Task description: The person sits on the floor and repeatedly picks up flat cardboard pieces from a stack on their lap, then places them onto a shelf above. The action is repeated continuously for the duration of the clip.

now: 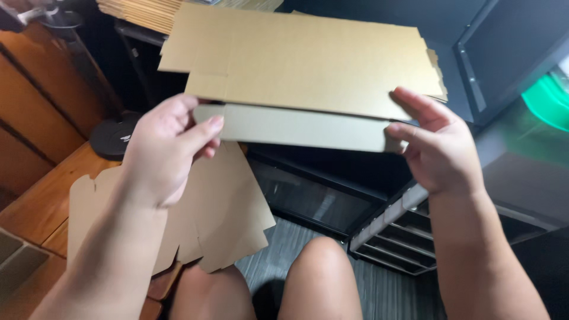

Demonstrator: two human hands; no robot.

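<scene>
I hold a flat brown cardboard box blank (308, 65) up in front of me with both hands. My left hand (163, 151) grips its lower left corner, thumb pressed on the narrow folded flap (296, 127) along the near edge. My right hand (435, 145) pinches the right end of that same flap, fingers spread behind the sheet. The flap is bent toward me, away from the main panel.
Another unfolded cardboard blank (222, 219) lies on the wooden surface (41, 204) at my left. A stack of flat cardboard (142, 12) sits at the top left. A dark shelf unit (391, 231) stands ahead, a green object (548, 101) at right. My knees (320, 266) are below.
</scene>
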